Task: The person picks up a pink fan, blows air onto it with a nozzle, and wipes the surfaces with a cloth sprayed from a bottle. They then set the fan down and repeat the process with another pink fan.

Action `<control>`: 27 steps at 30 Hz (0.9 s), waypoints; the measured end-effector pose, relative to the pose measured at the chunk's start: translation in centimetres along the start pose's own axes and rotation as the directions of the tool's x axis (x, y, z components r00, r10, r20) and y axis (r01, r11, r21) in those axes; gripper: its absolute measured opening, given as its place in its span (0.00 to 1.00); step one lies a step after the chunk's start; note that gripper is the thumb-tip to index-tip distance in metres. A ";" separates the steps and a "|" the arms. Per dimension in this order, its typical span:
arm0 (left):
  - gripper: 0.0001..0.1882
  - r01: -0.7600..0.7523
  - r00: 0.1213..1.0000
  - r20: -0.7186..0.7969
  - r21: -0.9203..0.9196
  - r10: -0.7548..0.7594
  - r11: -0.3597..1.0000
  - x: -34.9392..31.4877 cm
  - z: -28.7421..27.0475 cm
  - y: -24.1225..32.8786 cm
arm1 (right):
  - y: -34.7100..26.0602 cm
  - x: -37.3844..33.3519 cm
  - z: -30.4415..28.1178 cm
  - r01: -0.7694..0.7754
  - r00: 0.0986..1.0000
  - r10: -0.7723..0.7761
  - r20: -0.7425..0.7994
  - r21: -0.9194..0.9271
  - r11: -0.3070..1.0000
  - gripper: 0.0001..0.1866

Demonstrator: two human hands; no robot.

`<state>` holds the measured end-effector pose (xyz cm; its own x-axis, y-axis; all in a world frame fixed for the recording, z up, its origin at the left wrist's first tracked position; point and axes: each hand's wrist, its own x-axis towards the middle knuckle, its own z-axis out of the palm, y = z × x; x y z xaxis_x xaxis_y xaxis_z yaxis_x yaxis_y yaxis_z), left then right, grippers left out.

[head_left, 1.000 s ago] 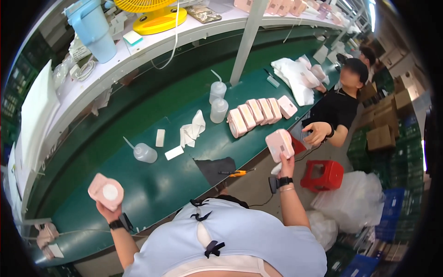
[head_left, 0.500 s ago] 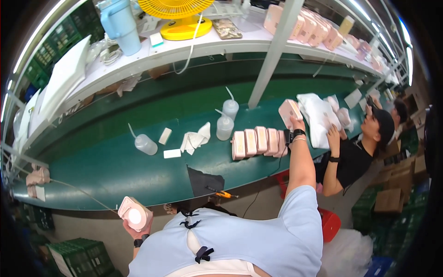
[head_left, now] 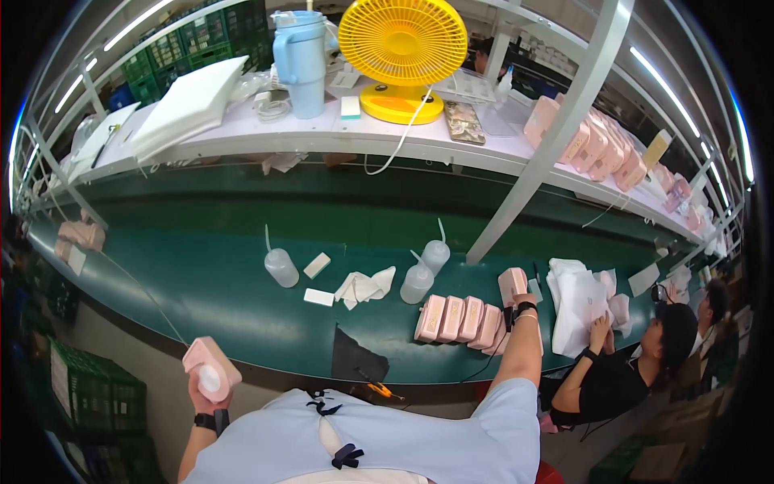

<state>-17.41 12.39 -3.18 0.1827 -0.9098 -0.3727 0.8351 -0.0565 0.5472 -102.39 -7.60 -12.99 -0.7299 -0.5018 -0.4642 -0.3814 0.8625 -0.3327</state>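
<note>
My left hand (head_left: 205,397) is wrapped round a pink box-shaped device (head_left: 219,363) with a white round disc on its face, held up in front of the bench's near edge. A thin cord runs from beside it to a pink bundle (head_left: 81,235) at the far left. On the right, my outstretched right hand (head_left: 524,300) grips another pink box-shaped device (head_left: 512,282); my wrist hides part of the grip. This device stands just beyond the right end of a row of several similar pink devices (head_left: 455,319) on the green bench (head_left: 266,331).
Squeeze bottles (head_left: 280,268), small white blocks (head_left: 318,298) and a crumpled cloth (head_left: 367,286) lie mid-bench. A dark pad (head_left: 355,355) and an orange-handled tool (head_left: 379,389) sit at the near edge. A post (head_left: 556,121) rises to the right. A co-worker (head_left: 637,363) handles white bags (head_left: 568,302).
My right hand has brought its pink device down beside the row. My left hand still holds its device, now turned and tilted differently. The whole view has shifted upward.
</note>
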 end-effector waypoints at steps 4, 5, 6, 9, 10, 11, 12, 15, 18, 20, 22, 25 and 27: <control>0.34 0.011 0.999 0.041 0.037 -0.012 0.999 3.2 2.5 -1.2 | 4.6 -4.5 -1.1 0.425 0.749 -0.118 -0.652 0.336 0.841 0.24; 0.35 0.046 0.996 0.072 0.008 -0.046 0.999 4.6 2.9 -1.6 | 8.0 -5.3 -1.4 0.639 0.575 -0.206 -0.792 0.278 0.717 0.18; 0.35 0.018 0.998 0.061 -0.012 -0.017 1.000 4.0 2.7 -1.8 | 7.3 -8.5 -0.2 0.602 0.768 -0.305 -0.563 0.474 0.642 0.13; 0.35 0.025 0.997 0.072 -0.104 -0.018 0.994 2.2 2.2 -2.6 | 5.4 -25.9 2.4 0.536 0.746 -0.662 0.073 0.526 0.661 0.12; 0.35 0.087 0.990 0.122 -0.151 -0.069 0.985 2.6 2.4 -2.7 | 6.1 -29.7 4.8 0.435 0.714 -0.626 0.314 0.502 0.748 0.14; 0.35 0.157 0.977 0.170 -0.187 -0.125 0.970 3.1 2.5 -2.5 | 7.9 -32.1 9.1 0.289 0.646 -0.585 0.491 0.551 0.783 0.14; 0.35 0.179 0.972 0.182 -0.177 -0.146 0.968 3.9 2.0 -2.1 | 8.8 -34.5 13.9 0.225 0.614 -0.514 0.599 0.492 0.841 0.14; 0.37 0.314 0.934 0.207 -0.085 -0.291 0.946 6.4 0.4 -1.6 | 10.4 -36.9 26.0 0.341 0.602 -0.596 0.531 0.503 0.794 0.27; 0.36 0.343 0.923 0.200 -0.036 -0.330 0.939 7.1 1.8 0.6 | 7.3 -38.5 30.9 -0.210 0.798 -0.310 0.517 0.720 0.661 0.19; 0.35 0.351 0.919 0.207 -0.038 -0.336 0.936 8.2 1.5 2.1 | 5.9 -39.7 30.7 -0.177 0.826 -0.244 0.507 0.646 0.742 0.17; 0.31 0.296 0.914 0.286 0.007 -0.286 0.955 8.4 2.5 3.7 | 6.5 -40.1 31.5 -0.172 0.817 -0.268 0.510 0.660 0.731 0.18; 0.28 0.266 0.935 0.222 0.084 -0.278 0.960 9.4 3.3 5.0 | 9.6 -39.9 36.0 -0.124 0.868 -0.374 0.327 0.871 0.476 0.17; 0.28 0.240 0.949 0.180 0.122 -0.259 0.963 9.7 2.9 5.8 | 9.5 -39.7 36.6 -0.252 0.853 -0.355 0.382 0.898 0.362 0.17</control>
<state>-12.29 2.02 -1.52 -0.1368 -0.9227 -0.3605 0.7850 -0.3230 0.5286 -56.23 18.09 -27.76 -0.2708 -0.7593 -0.5918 0.5549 0.3792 -0.7405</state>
